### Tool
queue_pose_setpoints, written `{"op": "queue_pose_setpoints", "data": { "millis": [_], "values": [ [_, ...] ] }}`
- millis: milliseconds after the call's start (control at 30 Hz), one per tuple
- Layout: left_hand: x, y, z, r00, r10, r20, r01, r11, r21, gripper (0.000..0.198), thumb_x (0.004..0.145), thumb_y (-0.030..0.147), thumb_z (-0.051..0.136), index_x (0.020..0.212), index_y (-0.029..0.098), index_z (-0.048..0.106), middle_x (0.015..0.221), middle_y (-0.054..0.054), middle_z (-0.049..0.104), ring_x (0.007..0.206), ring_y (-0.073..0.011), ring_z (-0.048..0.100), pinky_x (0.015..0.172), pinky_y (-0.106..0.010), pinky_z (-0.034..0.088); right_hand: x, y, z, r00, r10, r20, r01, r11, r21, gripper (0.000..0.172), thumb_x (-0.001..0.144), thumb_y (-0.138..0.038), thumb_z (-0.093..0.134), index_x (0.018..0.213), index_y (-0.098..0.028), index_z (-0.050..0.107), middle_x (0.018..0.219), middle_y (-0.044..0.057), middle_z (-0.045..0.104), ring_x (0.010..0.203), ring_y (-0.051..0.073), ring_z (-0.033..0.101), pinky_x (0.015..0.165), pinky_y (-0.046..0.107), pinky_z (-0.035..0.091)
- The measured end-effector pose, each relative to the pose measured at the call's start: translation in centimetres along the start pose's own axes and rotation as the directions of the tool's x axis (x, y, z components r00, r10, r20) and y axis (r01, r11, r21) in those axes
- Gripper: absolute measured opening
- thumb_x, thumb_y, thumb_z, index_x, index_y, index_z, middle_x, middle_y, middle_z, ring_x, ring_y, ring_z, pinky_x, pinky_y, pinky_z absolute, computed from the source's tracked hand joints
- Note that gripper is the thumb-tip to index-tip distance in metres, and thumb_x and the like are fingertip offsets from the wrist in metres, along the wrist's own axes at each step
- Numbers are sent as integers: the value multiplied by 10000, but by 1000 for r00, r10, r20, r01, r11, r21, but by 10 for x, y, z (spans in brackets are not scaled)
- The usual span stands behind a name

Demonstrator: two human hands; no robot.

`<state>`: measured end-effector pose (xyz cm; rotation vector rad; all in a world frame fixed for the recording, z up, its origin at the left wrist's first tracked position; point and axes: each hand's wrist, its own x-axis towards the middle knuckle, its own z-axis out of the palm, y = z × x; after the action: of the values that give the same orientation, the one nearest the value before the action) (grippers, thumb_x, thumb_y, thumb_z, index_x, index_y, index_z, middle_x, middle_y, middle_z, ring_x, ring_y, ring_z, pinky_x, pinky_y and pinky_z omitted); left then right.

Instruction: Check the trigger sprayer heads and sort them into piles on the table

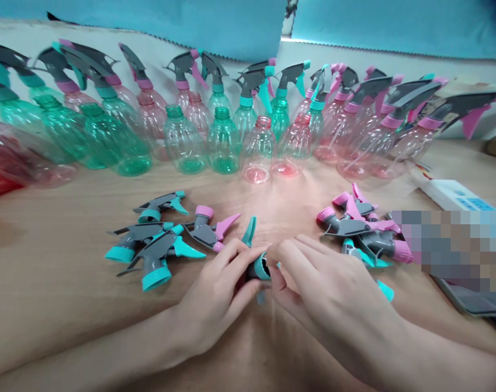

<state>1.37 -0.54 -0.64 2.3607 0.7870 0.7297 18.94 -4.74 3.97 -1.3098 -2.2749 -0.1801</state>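
Observation:
Low over the table, my left hand (215,286) is closed around a grey spray trigger head (261,267), its teal collar turned to the right and its teal trigger pointing up. The fingers of my right hand (329,288) are pinched together at the collar's open end. Whatever they hold there is hidden. Left of my hands lie several grey-and-teal spray heads (158,250) and one grey-and-pink spray head (204,228). Beyond my right hand is a pile of mostly pink spray heads (354,226), with some teal ones partly covered by the hand.
Across the back stand clear green bottles (222,144) and pink bottles (258,155), some open-necked, others topped with spray heads. A pink bottle (35,163) appears at the left edge. To the right are a white box (455,195) and a blurred-out item over a dark flat device (472,302).

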Motion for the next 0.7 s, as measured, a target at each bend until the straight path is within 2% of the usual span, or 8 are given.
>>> {"op": "queue_pose_setpoints", "data": {
  "millis": [233,433,500,567,700],
  "values": [
    [3,0,-4,998,-57,35,59,997,-42,394,877,76,513,1222,261,478,919,3,471,723,-124,462,643,-228,415,-1,8,2,995,32,90,-39,997,71,147,812,-44,456,776,-186,464,678,-17,532,584,138,514,478,264,301],
    [6,1,-4,996,-91,2,91,991,-100,401,861,78,556,1199,287,508,888,26,488,675,-103,465,624,-213,417,6,14,-18,980,172,97,-191,953,237,144,740,-51,562,753,-188,518,594,-63,545,490,78,492,445,202,330],
    [5,0,-3,993,-114,-14,111,987,-119,391,854,87,580,1180,293,515,904,30,498,667,-94,475,612,-201,417,9,18,-25,965,230,126,-259,910,323,111,764,-96,589,777,-196,542,617,-67,594,493,64,517,452,179,361],
    [6,0,-2,990,-136,-23,132,983,-128,398,839,88,607,1163,302,517,907,37,508,673,-89,489,608,-191,417,12,24,-28,938,272,216,-342,834,432,74,786,-142,603,790,-205,565,658,-68,636,512,53,541,458,156,390],
    [8,2,-3,985,-171,-36,166,980,-113,370,811,103,646,1115,290,548,830,45,513,658,-96,497,592,-197,411,18,37,-21,884,237,402,-449,669,592,25,809,-214,631,787,-220,620,742,-58,677,598,51,579,513,137,433]
  ]
}}
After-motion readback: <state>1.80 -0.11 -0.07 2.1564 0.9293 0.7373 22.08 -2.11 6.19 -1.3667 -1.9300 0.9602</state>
